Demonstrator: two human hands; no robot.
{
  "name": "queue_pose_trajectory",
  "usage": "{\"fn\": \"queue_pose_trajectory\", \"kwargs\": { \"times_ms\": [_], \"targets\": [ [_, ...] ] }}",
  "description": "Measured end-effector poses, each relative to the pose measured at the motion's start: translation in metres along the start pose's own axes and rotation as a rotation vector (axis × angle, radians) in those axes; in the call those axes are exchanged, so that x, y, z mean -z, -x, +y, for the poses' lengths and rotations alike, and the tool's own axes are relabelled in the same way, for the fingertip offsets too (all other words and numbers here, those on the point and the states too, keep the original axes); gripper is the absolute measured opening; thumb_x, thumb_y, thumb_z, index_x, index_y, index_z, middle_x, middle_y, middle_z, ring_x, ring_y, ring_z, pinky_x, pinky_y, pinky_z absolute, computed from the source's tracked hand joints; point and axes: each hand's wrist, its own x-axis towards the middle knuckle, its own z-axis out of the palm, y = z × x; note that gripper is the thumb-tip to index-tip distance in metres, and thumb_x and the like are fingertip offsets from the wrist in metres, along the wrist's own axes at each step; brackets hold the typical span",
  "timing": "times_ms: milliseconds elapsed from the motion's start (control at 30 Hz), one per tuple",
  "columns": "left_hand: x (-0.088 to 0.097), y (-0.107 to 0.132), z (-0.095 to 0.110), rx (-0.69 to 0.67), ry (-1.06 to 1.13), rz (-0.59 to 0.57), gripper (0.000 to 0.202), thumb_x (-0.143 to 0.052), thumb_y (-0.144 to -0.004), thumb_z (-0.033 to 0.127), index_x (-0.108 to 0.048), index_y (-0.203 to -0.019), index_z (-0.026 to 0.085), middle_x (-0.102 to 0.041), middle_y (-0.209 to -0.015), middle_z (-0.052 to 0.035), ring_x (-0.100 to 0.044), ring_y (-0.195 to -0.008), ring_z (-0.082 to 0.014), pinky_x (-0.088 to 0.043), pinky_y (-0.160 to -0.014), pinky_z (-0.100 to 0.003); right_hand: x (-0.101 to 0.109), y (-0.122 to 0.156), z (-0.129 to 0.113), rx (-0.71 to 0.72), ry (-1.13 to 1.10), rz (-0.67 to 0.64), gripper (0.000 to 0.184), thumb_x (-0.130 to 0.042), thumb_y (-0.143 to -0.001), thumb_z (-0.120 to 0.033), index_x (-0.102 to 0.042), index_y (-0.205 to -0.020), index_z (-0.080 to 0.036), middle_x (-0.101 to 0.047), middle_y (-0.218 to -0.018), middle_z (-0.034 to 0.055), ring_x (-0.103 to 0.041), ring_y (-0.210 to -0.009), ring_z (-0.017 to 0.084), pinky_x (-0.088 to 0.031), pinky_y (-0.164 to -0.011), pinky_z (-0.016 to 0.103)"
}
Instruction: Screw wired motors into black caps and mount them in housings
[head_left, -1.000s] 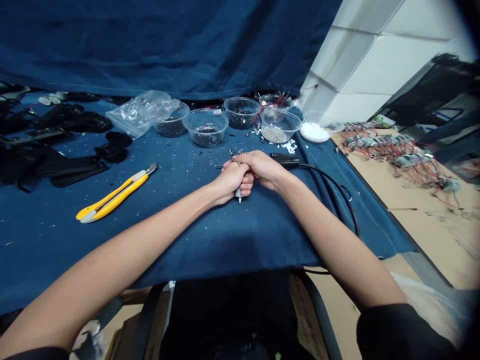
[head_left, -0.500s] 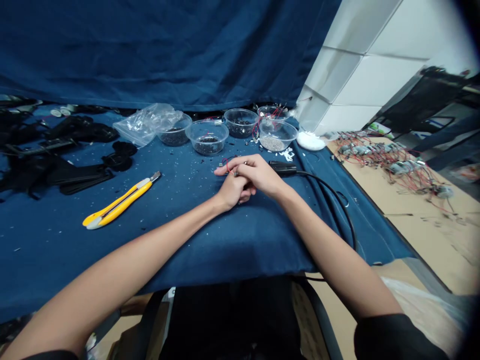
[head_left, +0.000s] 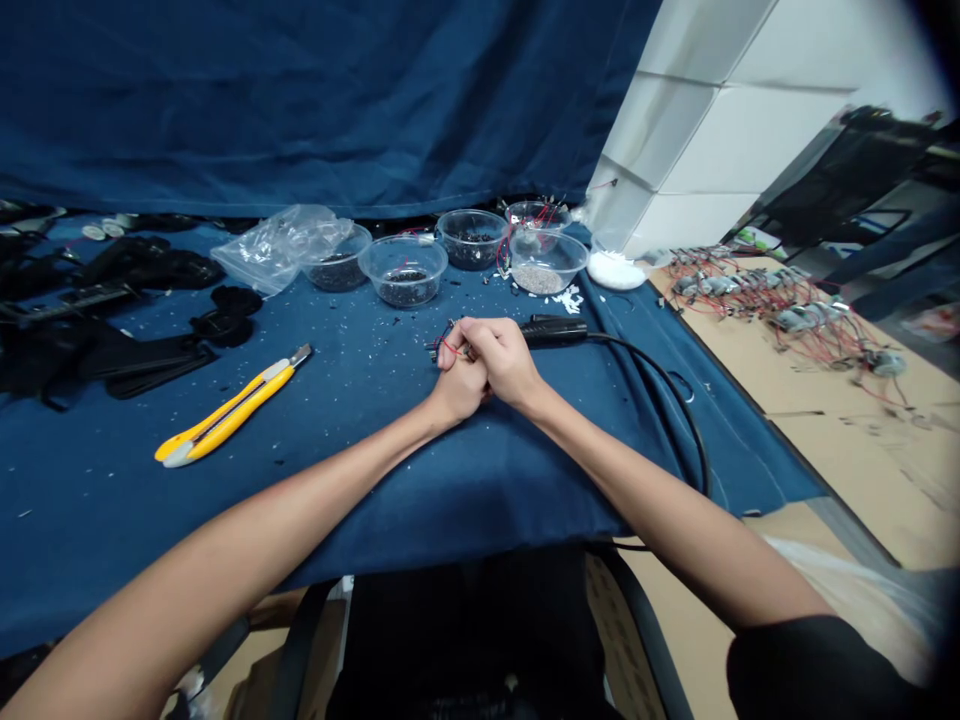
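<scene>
My left hand (head_left: 456, 385) and my right hand (head_left: 504, 360) are pressed together over the middle of the blue cloth (head_left: 420, 470). Both have their fingers curled round a small part with a thin red wire (head_left: 448, 346) looping out on the left side. The part itself is mostly hidden inside the fingers. A black tool handle (head_left: 553, 331) with a thick black cable (head_left: 675, 400) lies just right of my right hand.
A yellow utility knife (head_left: 229, 408) lies to the left. Several clear plastic bowls (head_left: 403, 270) of small parts and a plastic bag (head_left: 281, 245) stand at the back. Black parts (head_left: 112, 310) crowd the far left. Wired motors (head_left: 780, 305) cover the wooden table on the right.
My right hand's fingers, stretched over the left hand half a second ago, have curled in. A pale cylinder seen under my left hand a second ago is hidden; the red wire now shows.
</scene>
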Motion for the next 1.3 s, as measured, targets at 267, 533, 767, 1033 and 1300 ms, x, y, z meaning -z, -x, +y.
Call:
{"fn": "queue_pose_trajectory", "kwargs": {
  "times_ms": [267, 533, 767, 1033, 1300],
  "targets": [
    [-0.003, -0.005, 0.004, -0.028, -0.173, -0.079, 0.031, -0.039, -0.090, 0.029, -0.037, -0.061, 0.020, -0.034, -0.043, 0.0033, -0.032, -0.037, -0.0093, -0.026, -0.039, -0.024, 0.001, 0.001, 0.001, -0.055, -0.044, 0.059, 0.042, -0.042, -0.090, -0.037, -0.067, -0.064, -0.017, -0.064, -0.067, 0.0039, -0.058, -0.064, 0.013, -0.048, -0.068, 0.027],
    [0.014, 0.029, 0.050, -0.272, -1.108, -0.488, 0.020, -0.047, -0.085, 0.026, -0.060, -0.074, 0.016, -0.061, -0.077, -0.0047, -0.057, -0.067, -0.0161, -0.041, -0.058, -0.027, 0.029, 0.044, -0.029, -0.253, -0.212, -0.131, 0.030, -0.056, -0.086, -0.041, -0.071, -0.083, -0.016, -0.068, -0.097, 0.0076, -0.062, -0.082, 0.018, -0.050, -0.071, 0.029],
    [0.034, 0.063, 0.038, -0.479, -1.412, -0.406, 0.028, -0.049, -0.093, 0.032, -0.055, -0.111, 0.012, -0.059, -0.104, -0.0113, -0.055, -0.097, -0.0241, -0.045, -0.086, -0.037, 0.043, 0.086, -0.031, -0.445, 0.146, 0.022, 0.026, -0.059, -0.084, -0.042, -0.069, -0.090, -0.018, -0.068, -0.105, 0.0069, -0.062, -0.102, 0.021, -0.044, -0.097, 0.036],
    [0.062, 0.072, 0.036, -0.442, -1.436, -0.279, 0.029, -0.045, -0.097, 0.036, -0.055, -0.116, 0.016, -0.057, -0.111, -0.0086, -0.051, -0.103, -0.0239, -0.040, -0.087, -0.038, 0.059, 0.086, -0.023, -0.308, 0.388, 0.345, 0.029, -0.043, -0.085, -0.018, -0.057, -0.110, -0.018, -0.063, -0.113, 0.0091, -0.063, -0.100, 0.019, -0.050, -0.091, 0.038],
    [0.097, 0.066, 0.051, -0.412, -1.436, -0.194, 0.047, -0.043, -0.093, 0.055, -0.053, -0.124, 0.020, -0.060, -0.114, -0.0079, -0.053, -0.106, -0.0236, -0.039, -0.090, -0.036, 0.000, 0.054, -0.036, -0.074, 1.062, -0.334, 0.041, -0.057, -0.087, -0.046, -0.058, -0.113, -0.015, -0.060, -0.105, 0.0136, -0.060, -0.093, 0.027, -0.049, -0.081, 0.041]
  ]
}}
